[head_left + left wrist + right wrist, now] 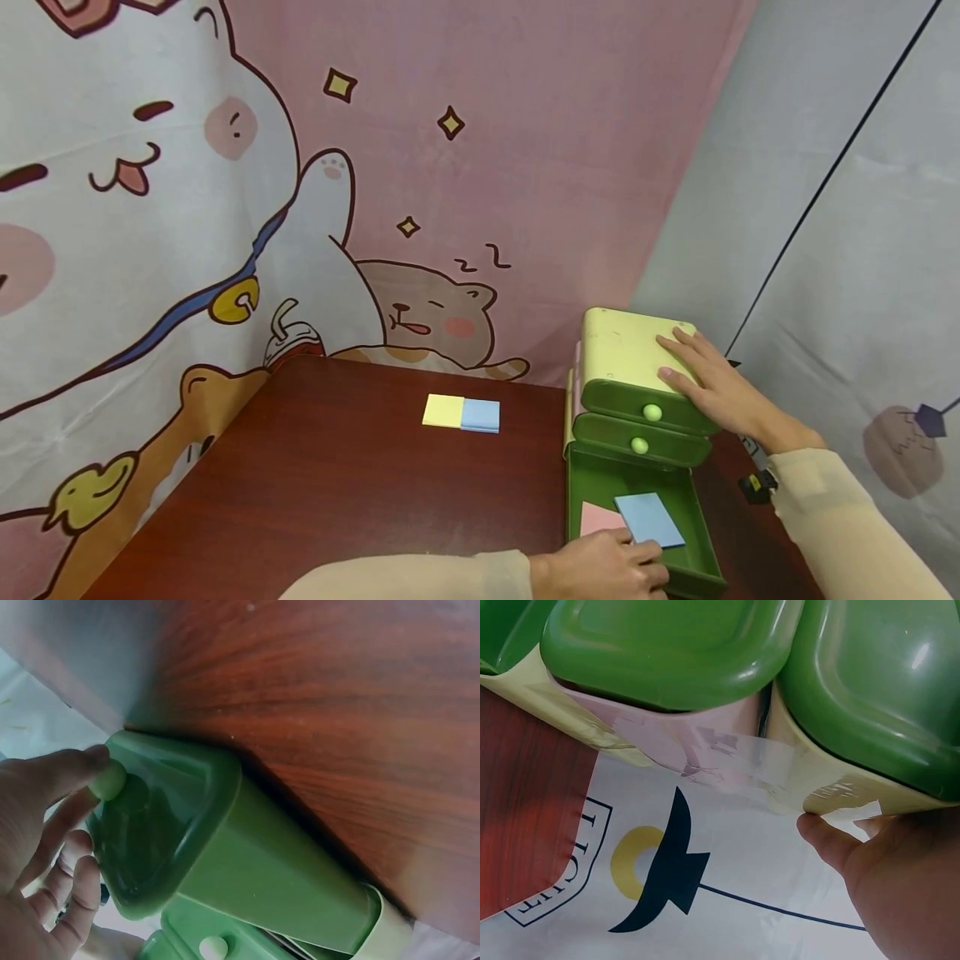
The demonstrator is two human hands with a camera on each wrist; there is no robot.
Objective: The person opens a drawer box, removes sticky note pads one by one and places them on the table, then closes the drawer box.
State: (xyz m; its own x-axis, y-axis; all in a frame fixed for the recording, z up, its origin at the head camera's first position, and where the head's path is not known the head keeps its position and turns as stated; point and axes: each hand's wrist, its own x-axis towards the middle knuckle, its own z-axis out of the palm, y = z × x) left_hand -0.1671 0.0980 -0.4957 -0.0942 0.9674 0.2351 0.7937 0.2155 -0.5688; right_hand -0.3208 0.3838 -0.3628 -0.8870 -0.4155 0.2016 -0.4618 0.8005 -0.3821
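Note:
A small three-drawer unit (630, 346) with a pale yellow top and green drawer fronts stands at the table's right side. Its bottom drawer (705, 533) is pulled out; the upper two are closed. Inside lie a blue sticky-note pad (649, 520) and a pink sticky-note pad (600, 518), partly hidden. My left hand (603, 567) is at the drawer's front and pinches its round light-green knob (109, 780) between thumb and finger. On the unit's top rests my right hand (712, 383), fingers spread, with the thumb (829, 840) against its side in the right wrist view.
A yellow sticky-note pad (444, 411) and a blue pad (481, 415) lie side by side on the dark red wooden table (337, 492), left of the unit. Behind hangs a cartoon-printed cloth (525, 167). A small black object (756, 487) sits by the right sleeve.

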